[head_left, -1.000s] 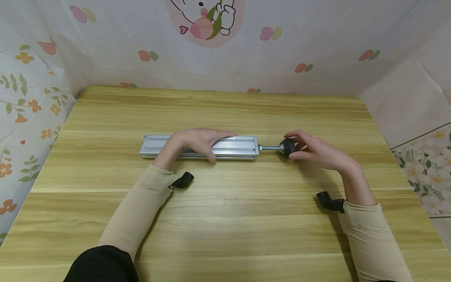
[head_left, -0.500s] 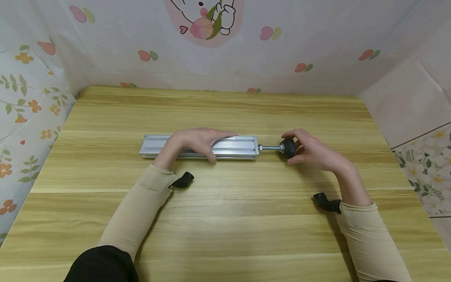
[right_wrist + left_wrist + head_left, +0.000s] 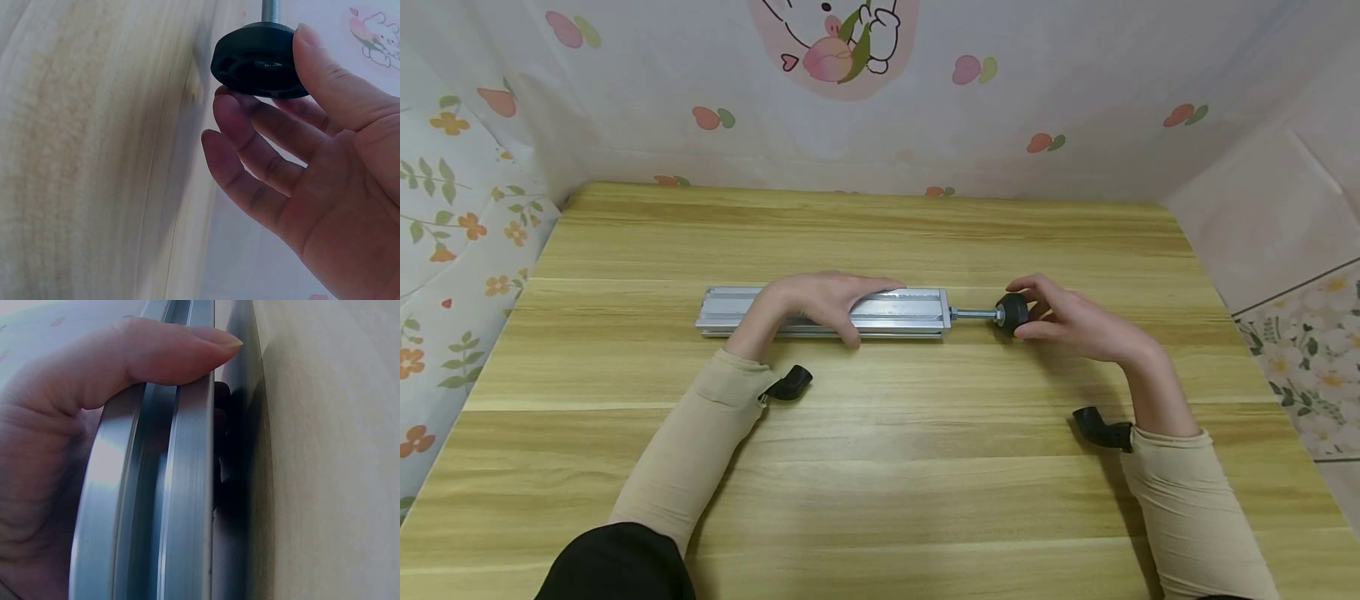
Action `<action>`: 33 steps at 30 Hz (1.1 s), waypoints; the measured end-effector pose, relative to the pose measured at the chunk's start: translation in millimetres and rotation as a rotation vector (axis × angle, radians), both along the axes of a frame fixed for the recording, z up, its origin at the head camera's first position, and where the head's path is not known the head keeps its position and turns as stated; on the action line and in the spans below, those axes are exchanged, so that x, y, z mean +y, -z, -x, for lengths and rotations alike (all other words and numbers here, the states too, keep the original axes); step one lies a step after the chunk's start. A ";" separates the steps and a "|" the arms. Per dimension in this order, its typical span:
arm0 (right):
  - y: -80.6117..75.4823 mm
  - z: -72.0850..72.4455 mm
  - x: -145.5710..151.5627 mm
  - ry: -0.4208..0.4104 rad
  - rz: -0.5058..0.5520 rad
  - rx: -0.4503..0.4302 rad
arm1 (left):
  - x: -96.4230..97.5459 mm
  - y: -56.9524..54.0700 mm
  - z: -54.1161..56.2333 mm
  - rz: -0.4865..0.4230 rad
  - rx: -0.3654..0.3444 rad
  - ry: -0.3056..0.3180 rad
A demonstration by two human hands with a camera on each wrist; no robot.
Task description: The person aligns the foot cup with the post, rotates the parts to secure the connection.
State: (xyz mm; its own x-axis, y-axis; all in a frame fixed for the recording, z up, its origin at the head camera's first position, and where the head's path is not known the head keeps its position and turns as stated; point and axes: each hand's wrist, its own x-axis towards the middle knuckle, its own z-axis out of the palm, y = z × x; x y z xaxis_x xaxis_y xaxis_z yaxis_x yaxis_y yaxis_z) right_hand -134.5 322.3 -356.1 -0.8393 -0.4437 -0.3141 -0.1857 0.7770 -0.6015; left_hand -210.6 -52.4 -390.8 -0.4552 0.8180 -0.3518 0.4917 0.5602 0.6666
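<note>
A silver aluminium extrusion (image 3: 898,312) lies lengthwise on the wooden table. My left hand (image 3: 820,300) holds it from above, with the thumb (image 3: 187,353) over its near side in the left wrist view. From the bar's right end sticks out a threaded rod (image 3: 976,314) with nuts, ending in the black round base of a levelling foot (image 3: 1012,312). My right hand (image 3: 1078,325) pinches this base at the rim between thumb and fingers. In the right wrist view the base's hollow underside (image 3: 265,72) faces the palm, and the other fingers curl loosely below it.
The wooden table top (image 3: 880,467) stretches around both arms. A patterned curtain (image 3: 880,142) hangs behind its far edge. Black curved mounts (image 3: 790,383) stick out from the beige sleeves at both wrists.
My right hand shifts slightly left, its grip turning round the black base, then comes back right to nearly its earlier pose. The left hand and the extrusion stay in place.
</note>
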 end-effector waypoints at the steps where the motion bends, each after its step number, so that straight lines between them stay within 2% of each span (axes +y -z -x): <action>1: -0.1 0.0 0.1 0.000 0.000 -0.002 | 0.1 -0.2 0.0 -0.001 -0.001 0.000; 12: 0.6 -0.8 -3.0 0.028 0.015 -0.031 | 0.0 0.2 0.0 -0.010 -0.001 0.011; 21: 3.8 -0.8 -8.5 0.001 0.037 0.020 | -0.1 -1.2 0.1 0.003 0.006 0.010; 33: 1.4 -0.1 -4.1 -0.013 0.016 0.005 | -0.3 -2.5 -0.4 0.019 0.019 0.006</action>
